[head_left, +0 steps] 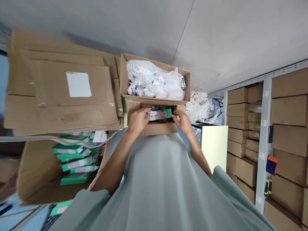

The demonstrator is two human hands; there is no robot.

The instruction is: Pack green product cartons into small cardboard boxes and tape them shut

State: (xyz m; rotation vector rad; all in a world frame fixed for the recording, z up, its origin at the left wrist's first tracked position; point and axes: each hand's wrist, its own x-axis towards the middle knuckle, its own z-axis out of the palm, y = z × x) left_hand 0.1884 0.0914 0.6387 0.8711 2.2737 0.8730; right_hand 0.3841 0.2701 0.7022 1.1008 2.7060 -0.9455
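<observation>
A small green and pink box (166,113) lies inside an open cardboard carton (157,129) in front of my body. Crumpled white paper shows at the small box's left end. There my left hand (138,122) is closed, thumb and fingertips on that end. My right hand (183,121) is at the carton's right side, close by the small box's right end. Its thumb and forefinger are bent and apart, with nothing seen between them; whether the thumb touches the small box I cannot tell.
Behind the carton stands a larger box (155,98) of plastic wrap and crumpled paper. Flattened cardboard (53,86) is stacked at left, above an open carton (36,170) of several green and pink boxes. A white cable (48,138) crosses there. Shelves of brown boxes (288,110) stand right.
</observation>
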